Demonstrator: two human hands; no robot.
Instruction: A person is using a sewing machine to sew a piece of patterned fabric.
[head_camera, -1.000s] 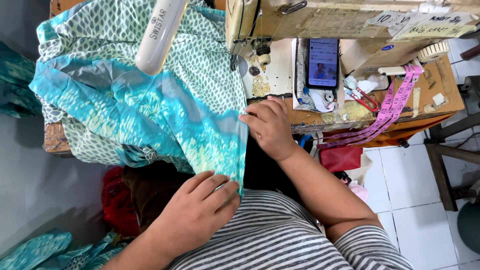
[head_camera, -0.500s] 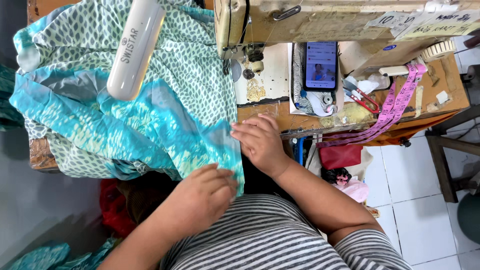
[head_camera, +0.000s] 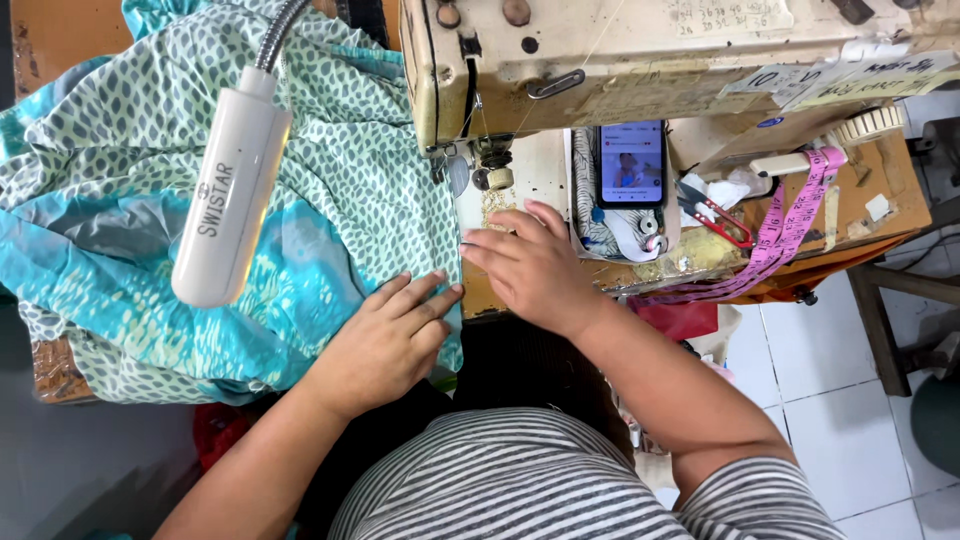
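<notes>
A turquoise and green patterned fabric (head_camera: 330, 200) lies spread over the sewing table, its right edge near the needle of the cream sewing machine (head_camera: 620, 60). My left hand (head_camera: 385, 340) rests flat on the fabric near its lower right corner, fingers pointing right. My right hand (head_camera: 530, 265) lies just right of the fabric's edge, below the presser foot (head_camera: 490, 170), fingers pointing left and touching that edge. Neither hand grips anything.
A white gooseneck lamp (head_camera: 230, 200) hangs over the fabric. Right of the machine sit a phone with a lit screen (head_camera: 632, 165), red-handled snips (head_camera: 715, 215) and a pink measuring tape (head_camera: 780, 235). White tiled floor (head_camera: 840, 400) lies to the right.
Both hands have moved up toward the machine, sliding the fabric's edge closer to the needle. The left hand went from the lap onto the fabric.
</notes>
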